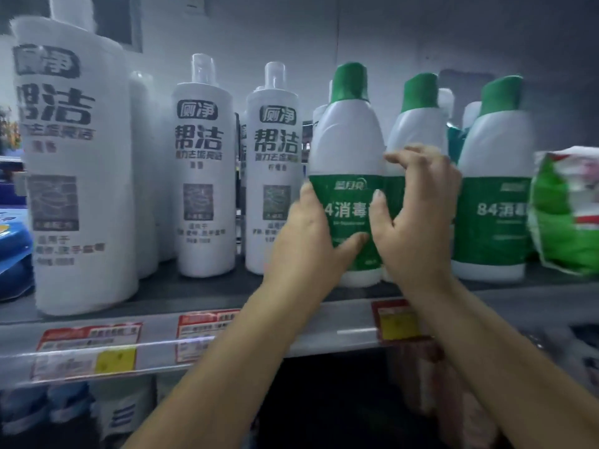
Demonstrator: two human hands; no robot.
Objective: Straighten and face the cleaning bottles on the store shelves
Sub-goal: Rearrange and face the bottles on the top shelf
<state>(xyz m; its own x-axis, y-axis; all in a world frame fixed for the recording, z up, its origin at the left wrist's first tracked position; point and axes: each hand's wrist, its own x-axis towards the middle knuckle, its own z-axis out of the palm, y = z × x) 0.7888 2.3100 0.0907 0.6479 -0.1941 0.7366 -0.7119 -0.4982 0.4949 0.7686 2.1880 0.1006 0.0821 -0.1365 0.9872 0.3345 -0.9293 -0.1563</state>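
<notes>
Both hands are on one green-capped disinfectant bottle [348,176], which stands on the shelf [194,293] at about 1 o'clock from centre. The left hand [304,234] clamps its left side; the right hand [418,218] touches it with loose, spread fingers. The step in hand seems to be facing this bottle. Next, I judge, turn the label fully forward and align it with the neighbour bottle [492,202] at 3 o'clock.

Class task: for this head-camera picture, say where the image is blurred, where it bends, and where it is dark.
Head view: right hand and the green bag smear with motion; the big white bottle at far left bulges from wide-angle distortion; the green-capped bottle under the left hand reads fairly sharp; below the shelf edge falls dark.
</notes>
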